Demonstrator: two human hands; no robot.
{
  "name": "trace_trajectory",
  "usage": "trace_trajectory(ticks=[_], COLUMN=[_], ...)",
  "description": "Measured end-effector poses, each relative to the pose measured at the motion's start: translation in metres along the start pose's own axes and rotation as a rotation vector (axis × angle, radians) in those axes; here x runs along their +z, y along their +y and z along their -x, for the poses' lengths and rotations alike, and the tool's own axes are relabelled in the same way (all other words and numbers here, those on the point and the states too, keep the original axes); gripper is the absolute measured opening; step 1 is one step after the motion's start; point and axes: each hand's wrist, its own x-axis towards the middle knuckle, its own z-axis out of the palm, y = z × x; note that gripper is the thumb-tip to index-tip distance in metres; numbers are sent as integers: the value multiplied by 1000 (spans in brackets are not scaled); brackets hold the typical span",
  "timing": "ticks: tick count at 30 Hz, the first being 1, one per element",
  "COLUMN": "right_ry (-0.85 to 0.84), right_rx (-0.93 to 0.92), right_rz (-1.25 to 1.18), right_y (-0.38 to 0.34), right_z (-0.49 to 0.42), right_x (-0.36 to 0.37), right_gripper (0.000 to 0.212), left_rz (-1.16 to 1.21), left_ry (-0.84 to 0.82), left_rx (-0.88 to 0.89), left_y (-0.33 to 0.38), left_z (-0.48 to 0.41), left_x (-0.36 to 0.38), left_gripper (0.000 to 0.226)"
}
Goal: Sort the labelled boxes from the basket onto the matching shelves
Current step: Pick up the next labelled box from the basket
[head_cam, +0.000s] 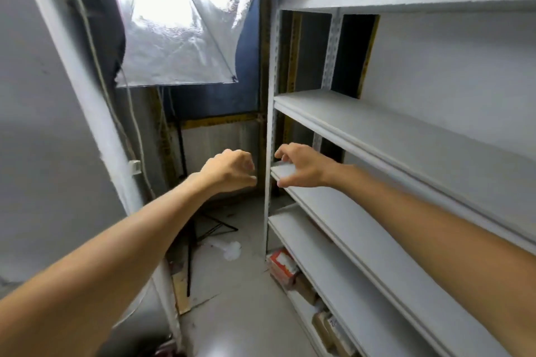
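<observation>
Flat white shelves [406, 136]; left hand [229, 168] curled, right hand [301, 166] spread.

Left hand [229, 168] curled, right hand [301, 166] half-open

White metal shelving [406, 136] stands at my right; a red-and-white box [282, 264] and brown cartons [326, 326] lie on its lowest board, just above the grey floor [246, 313]
</observation>
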Motion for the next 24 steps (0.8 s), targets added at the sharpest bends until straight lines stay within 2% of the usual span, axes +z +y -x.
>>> trace_trajectory(ticks=[5,8,12,14,16,20,24], right_ry=[-133,-211,-321,-374,-429,-528,-615], right_rx=[-303,-477,-732,-864,-979,-1174,-1312], right_rz=[-4,10,56,63,89,82,31], right_y=[-74,-130,-218,-258,-296,-366,-431], right_z=[-32,-35,-11,13,40,90,137], right_x=[42,69,118,144,166,200,223], right_gripper=[61,58,58,58,57,32,51], left_rz=[17,21,64,68,64,102,75], left_ry=[37,82,158,144,138,240,213], left_rx=[-304,-492,-715,-813,-920,-1095,-1238], left_y=[-66,-99,-130,-138,-143,-149,-150], left_z=[90,160,271,332,389,480,557], left_x=[-14,-12,4,18,28,28,32], left_gripper=[18,27,31,34,25,29,25])
